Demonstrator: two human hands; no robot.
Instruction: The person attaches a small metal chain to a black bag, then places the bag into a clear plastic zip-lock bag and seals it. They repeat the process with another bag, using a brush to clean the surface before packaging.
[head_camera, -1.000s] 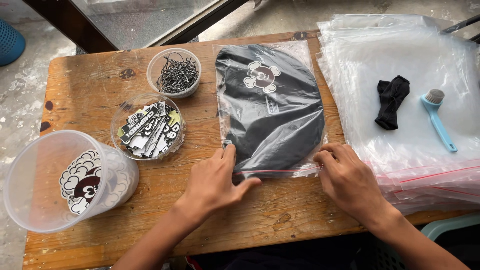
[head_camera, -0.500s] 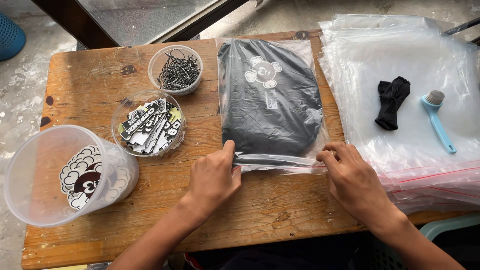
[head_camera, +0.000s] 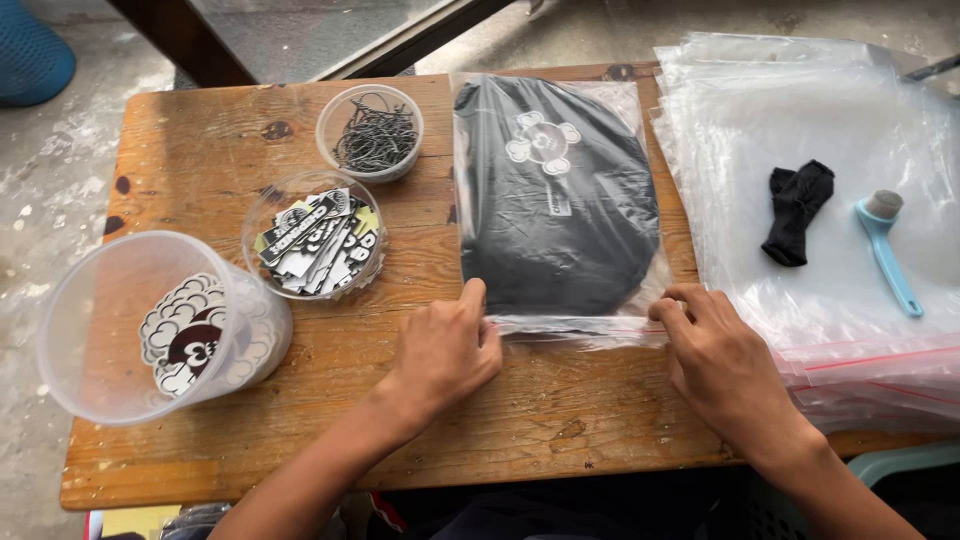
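A clear zip bag (head_camera: 556, 205) with a black cap-like item and a white round emblem inside lies flat on the wooden table (head_camera: 200, 140). My left hand (head_camera: 443, 350) presses its thumb and fingers on the left end of the bag's near zip strip. My right hand (head_camera: 722, 362) pinches the right end of that same strip. Both hands rest on the table just below the bag.
Three clear tubs stand at left: one with dark wire hooks (head_camera: 371, 131), one with black-and-white tags (head_camera: 314, 237), a large one (head_camera: 150, 325) holding round stickers. A stack of empty zip bags (head_camera: 820, 120) at right carries a black cloth piece (head_camera: 796, 210) and a blue-handled brush (head_camera: 885, 247).
The bag was turned from tilted to straight and slid slightly away. Both hands came to its near edge and now hold the zip strip at its two ends.
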